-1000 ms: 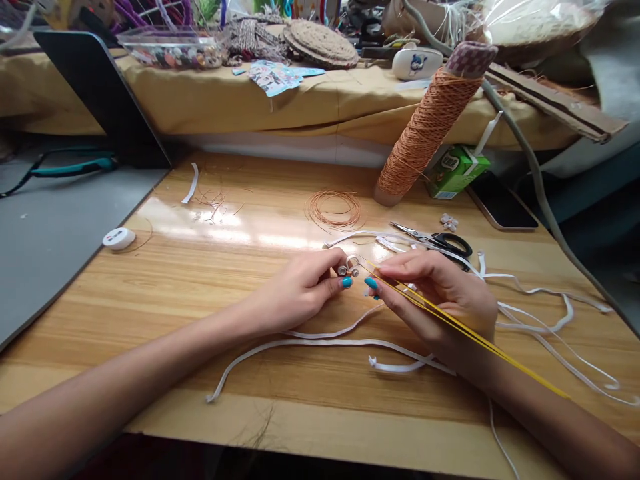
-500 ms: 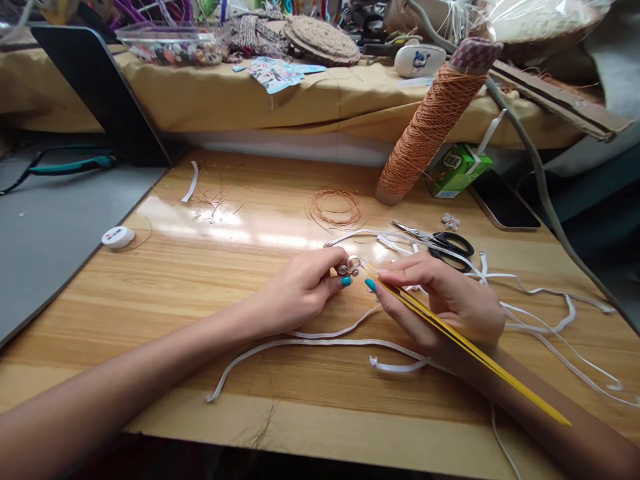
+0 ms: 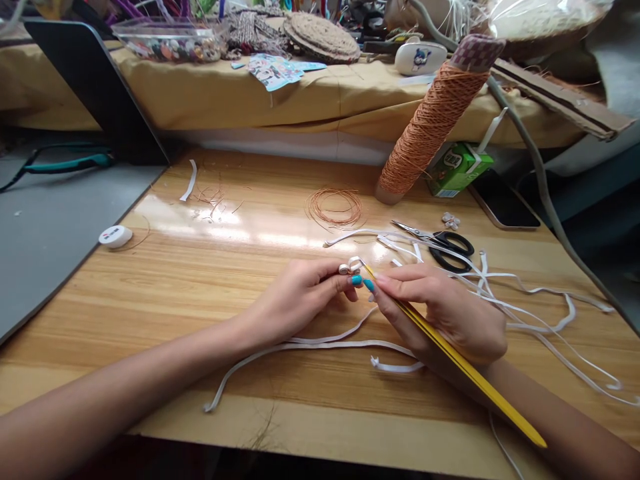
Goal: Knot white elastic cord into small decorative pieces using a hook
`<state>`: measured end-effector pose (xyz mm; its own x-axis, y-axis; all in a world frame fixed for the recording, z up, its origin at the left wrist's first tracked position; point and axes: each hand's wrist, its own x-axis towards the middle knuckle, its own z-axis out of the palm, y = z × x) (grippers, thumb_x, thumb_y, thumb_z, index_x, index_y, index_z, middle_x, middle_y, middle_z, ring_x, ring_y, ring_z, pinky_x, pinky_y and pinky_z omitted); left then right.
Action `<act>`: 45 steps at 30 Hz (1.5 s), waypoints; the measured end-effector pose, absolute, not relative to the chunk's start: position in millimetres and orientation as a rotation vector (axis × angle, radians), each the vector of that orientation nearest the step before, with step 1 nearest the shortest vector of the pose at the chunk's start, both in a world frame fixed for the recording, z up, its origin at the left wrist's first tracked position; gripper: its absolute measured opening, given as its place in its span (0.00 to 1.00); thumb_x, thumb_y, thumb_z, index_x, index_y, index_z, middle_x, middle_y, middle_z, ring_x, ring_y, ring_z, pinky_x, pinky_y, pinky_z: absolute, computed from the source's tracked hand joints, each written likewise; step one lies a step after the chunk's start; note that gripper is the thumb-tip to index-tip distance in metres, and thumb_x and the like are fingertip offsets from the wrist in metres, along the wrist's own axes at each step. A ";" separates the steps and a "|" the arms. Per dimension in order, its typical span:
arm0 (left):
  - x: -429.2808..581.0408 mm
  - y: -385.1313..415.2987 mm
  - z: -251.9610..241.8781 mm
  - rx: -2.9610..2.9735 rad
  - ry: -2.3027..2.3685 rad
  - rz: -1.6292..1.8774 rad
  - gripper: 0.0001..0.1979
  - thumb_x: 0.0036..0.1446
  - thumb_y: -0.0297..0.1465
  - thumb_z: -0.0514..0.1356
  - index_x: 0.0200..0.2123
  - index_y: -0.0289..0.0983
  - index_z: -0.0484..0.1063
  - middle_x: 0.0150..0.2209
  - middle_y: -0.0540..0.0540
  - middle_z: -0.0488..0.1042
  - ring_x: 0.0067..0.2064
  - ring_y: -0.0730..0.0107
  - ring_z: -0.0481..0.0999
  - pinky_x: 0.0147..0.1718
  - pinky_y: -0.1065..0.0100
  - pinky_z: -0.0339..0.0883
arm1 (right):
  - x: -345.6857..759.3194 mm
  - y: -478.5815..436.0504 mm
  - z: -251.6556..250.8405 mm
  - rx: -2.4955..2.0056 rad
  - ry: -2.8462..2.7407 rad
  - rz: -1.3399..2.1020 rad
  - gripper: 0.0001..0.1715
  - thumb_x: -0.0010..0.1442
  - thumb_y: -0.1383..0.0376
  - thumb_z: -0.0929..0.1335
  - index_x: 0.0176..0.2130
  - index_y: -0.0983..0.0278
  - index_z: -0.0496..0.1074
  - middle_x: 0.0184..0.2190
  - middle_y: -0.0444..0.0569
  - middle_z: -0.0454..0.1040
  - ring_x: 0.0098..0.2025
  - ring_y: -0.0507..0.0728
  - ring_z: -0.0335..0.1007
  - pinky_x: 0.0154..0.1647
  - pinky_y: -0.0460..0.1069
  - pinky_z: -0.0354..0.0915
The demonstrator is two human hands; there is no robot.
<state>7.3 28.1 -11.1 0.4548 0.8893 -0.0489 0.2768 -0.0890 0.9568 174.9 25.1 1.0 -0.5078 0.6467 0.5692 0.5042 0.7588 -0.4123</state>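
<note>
Between the thumb and fingers of my left hand point(image 3: 305, 290) is pinched a small piece of white cord coils point(image 3: 344, 269), with a little coppery wire showing in it. My right hand point(image 3: 445, 307) grips long yellow tweezers point(image 3: 460, 357) like a pen, their back end slanting over my forearm. The tweezers' tip meets a white loop at the top of the coiled piece; whether it clamps the loop is too small to tell. White flat cord point(image 3: 320, 345) lies on the table under and around both hands.
Black-handled scissors point(image 3: 450, 250) lie beyond my right hand among white cords. Behind are a coil of copper wire point(image 3: 336, 207), a tall orange thread spool point(image 3: 430, 133), a green drink carton point(image 3: 459, 170) and a phone point(image 3: 505, 200). A white round container point(image 3: 115, 236) is at left.
The tweezers' arms have come together, and their back end has swung lower and leftward. My left thumb has shifted slightly right under the coiled piece, which has turned a little.
</note>
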 end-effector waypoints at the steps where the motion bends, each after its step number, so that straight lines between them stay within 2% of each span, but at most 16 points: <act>1: 7.1 27.8 -11.6 1.605 1.035 0.711 0.12 0.56 0.30 0.49 0.27 0.33 0.68 0.18 0.55 0.59 0.21 0.81 0.57 0.21 0.77 0.51 | 174.4 24.8 0.2 -0.827 -2.213 0.220 0.10 0.55 0.72 0.63 0.24 0.62 0.65 0.22 0.46 0.74 0.26 0.50 0.71 0.24 0.43 0.68; 4: 7.1 27.5 -11.1 1.580 1.019 0.729 0.12 0.56 0.29 0.49 0.25 0.34 0.68 0.17 0.56 0.58 0.20 0.81 0.56 0.20 0.77 0.50 | 173.9 23.9 -1.4 -0.708 -2.175 0.075 0.06 0.54 0.74 0.64 0.28 0.64 0.65 0.24 0.48 0.74 0.26 0.49 0.71 0.25 0.42 0.68; 9: 8.4 27.9 -9.6 1.569 1.000 0.748 0.10 0.55 0.26 0.49 0.24 0.34 0.66 0.19 0.55 0.62 0.22 0.81 0.60 0.22 0.77 0.52 | 172.6 21.6 -3.1 -0.695 -2.146 -0.061 0.07 0.52 0.75 0.65 0.29 0.64 0.64 0.23 0.47 0.74 0.25 0.48 0.70 0.25 0.40 0.67; 16: 7.2 28.0 -12.9 1.576 0.992 0.765 0.09 0.55 0.26 0.49 0.26 0.33 0.66 0.26 0.52 0.69 0.29 0.78 0.66 0.26 0.77 0.56 | 169.4 19.5 -6.6 -0.681 -2.133 -0.059 0.09 0.50 0.77 0.67 0.29 0.65 0.64 0.23 0.47 0.73 0.25 0.47 0.70 0.26 0.40 0.66; 23: 8.0 28.8 -11.9 1.584 1.011 0.744 0.09 0.55 0.26 0.49 0.26 0.32 0.66 0.27 0.50 0.70 0.31 0.75 0.67 0.30 0.74 0.60 | 167.0 20.2 -4.2 -0.708 -2.167 -0.039 0.10 0.50 0.76 0.66 0.30 0.61 0.64 0.23 0.44 0.73 0.26 0.48 0.70 0.25 0.40 0.67; 30: 7.7 29.4 -12.5 1.573 1.019 0.730 0.08 0.55 0.26 0.50 0.27 0.32 0.67 0.27 0.50 0.68 0.31 0.74 0.66 0.32 0.73 0.61 | 166.7 20.7 -7.3 -0.676 -2.182 0.007 0.10 0.50 0.77 0.66 0.30 0.63 0.63 0.23 0.44 0.71 0.26 0.48 0.70 0.25 0.40 0.67; 33: 6.9 30.1 -11.3 1.539 1.014 0.743 0.09 0.55 0.28 0.51 0.27 0.32 0.68 0.23 0.52 0.66 0.26 0.77 0.64 0.27 0.75 0.59 | 168.0 21.9 -7.8 -0.675 -2.137 0.089 0.12 0.50 0.77 0.66 0.32 0.62 0.63 0.25 0.44 0.71 0.27 0.48 0.69 0.26 0.42 0.67; 37: 5.8 31.1 -8.7 1.454 1.035 0.725 0.11 0.56 0.32 0.51 0.31 0.33 0.71 0.16 0.55 0.57 0.17 0.82 0.55 0.17 0.78 0.50 | 172.5 21.8 -4.1 -0.751 -1.923 0.241 0.15 0.50 0.75 0.66 0.37 0.60 0.64 0.28 0.45 0.71 0.29 0.51 0.69 0.27 0.46 0.68; 41: 5.7 32.0 -7.9 1.391 1.013 0.736 0.11 0.55 0.32 0.52 0.35 0.32 0.71 0.26 0.49 0.70 0.17 0.84 0.57 0.16 0.78 0.53 | 176.6 22.6 -0.4 -1.020 -1.839 0.349 0.09 0.53 0.72 0.65 0.36 0.60 0.66 0.29 0.45 0.71 0.28 0.51 0.69 0.26 0.46 0.66; 43: 5.5 32.6 -8.0 1.369 0.990 0.740 0.12 0.55 0.32 0.52 0.39 0.33 0.70 0.32 0.47 0.72 0.17 0.84 0.57 0.16 0.78 0.53 | 177.4 24.9 0.1 -1.104 -1.888 0.397 0.07 0.54 0.69 0.65 0.36 0.61 0.67 0.28 0.44 0.71 0.27 0.50 0.69 0.27 0.46 0.66; 45: 5.2 33.1 -8.1 1.387 0.977 0.725 0.12 0.56 0.32 0.51 0.39 0.33 0.70 0.32 0.47 0.72 0.18 0.84 0.58 0.17 0.78 0.54 | 177.4 27.7 -0.6 -1.108 -1.966 0.390 0.08 0.55 0.69 0.64 0.38 0.61 0.67 0.27 0.43 0.71 0.27 0.50 0.68 0.29 0.46 0.65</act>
